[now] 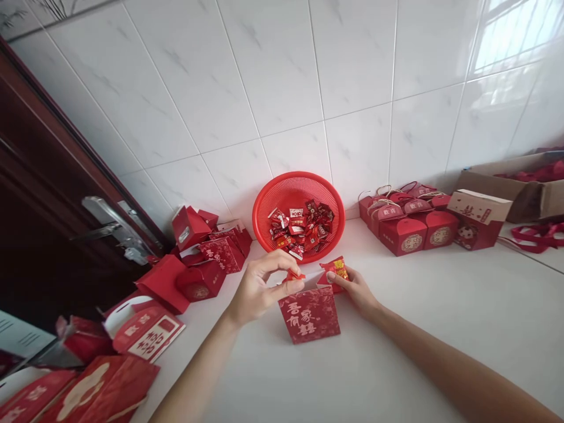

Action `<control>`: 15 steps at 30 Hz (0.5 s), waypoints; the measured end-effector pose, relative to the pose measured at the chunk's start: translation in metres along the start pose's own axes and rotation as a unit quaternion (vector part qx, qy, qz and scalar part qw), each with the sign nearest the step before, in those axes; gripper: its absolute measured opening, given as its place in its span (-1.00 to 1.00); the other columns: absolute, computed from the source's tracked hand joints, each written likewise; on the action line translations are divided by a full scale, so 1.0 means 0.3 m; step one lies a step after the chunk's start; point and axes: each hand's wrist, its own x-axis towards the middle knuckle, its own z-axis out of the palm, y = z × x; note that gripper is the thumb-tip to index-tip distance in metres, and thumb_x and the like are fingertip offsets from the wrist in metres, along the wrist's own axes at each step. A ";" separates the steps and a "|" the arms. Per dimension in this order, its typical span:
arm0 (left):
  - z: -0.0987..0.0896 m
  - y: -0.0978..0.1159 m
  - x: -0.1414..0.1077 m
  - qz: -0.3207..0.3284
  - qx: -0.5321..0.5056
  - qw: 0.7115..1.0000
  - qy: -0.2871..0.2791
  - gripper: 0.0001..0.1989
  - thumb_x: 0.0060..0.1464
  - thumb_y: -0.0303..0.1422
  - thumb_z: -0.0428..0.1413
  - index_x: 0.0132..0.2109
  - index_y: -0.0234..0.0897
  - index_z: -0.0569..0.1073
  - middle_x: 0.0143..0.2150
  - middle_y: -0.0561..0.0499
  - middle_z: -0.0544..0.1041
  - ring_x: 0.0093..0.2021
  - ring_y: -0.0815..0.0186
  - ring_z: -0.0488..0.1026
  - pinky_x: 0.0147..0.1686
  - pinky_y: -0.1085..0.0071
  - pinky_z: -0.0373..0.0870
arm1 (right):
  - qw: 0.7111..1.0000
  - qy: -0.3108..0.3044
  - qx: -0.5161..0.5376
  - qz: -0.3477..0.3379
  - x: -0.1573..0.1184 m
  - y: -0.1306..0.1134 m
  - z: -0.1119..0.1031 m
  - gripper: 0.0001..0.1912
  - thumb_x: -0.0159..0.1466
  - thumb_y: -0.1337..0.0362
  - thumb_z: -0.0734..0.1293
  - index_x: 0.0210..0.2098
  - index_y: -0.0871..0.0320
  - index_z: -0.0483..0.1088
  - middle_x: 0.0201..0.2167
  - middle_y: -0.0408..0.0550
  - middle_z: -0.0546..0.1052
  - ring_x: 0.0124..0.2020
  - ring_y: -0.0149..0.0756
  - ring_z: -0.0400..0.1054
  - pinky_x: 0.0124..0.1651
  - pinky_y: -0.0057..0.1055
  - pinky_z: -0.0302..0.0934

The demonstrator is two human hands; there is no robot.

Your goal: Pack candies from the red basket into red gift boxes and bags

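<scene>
Standing on desk (379, 376), before red basket (286, 183): red box (309, 317), open upward, printed face away from basket; long axis unclear. Pinching sweet (296, 275) at box top with left grip (261, 288); holding red-gold packet (340, 268) beside it with right grip (358, 294). Heaped in basket: candies (297, 223). Left of basket: cartons (205, 279); right: corded boxes (405, 235).

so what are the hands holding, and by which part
Left hand: a small red packet, pinched, exact part hidden. Right hand: a shiny red-and-gold packet, gripped around its lower part.
</scene>
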 end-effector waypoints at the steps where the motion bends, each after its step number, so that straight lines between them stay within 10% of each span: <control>1: 0.010 -0.010 -0.010 -0.001 0.017 1.000 0.007 -0.90 0.08 -0.36 0.29 -0.31 -0.26 0.52 -0.31 -0.01 0.53 -0.27 0.30 0.49 -0.19 0.37 0.45 | 1.000 0.002 0.001 -0.001 -0.002 -0.001 0.001 -0.48 0.00 -0.12 0.55 -0.26 0.16 0.50 -0.28 0.01 0.64 -0.24 -0.07 0.51 -0.08 -0.20 0.33; 15: 0.058 -0.080 -0.060 0.037 0.198 0.977 0.068 -0.89 0.20 -0.37 0.16 -0.11 -0.20 0.49 -0.14 -0.04 0.57 -0.07 0.25 0.53 -0.01 0.31 0.48 | 1.000 0.009 0.004 0.002 -0.014 -0.012 0.009 -0.46 -0.03 -0.10 0.57 -0.26 0.19 0.51 -0.30 0.02 0.64 -0.24 -0.06 0.51 -0.06 -0.18 0.33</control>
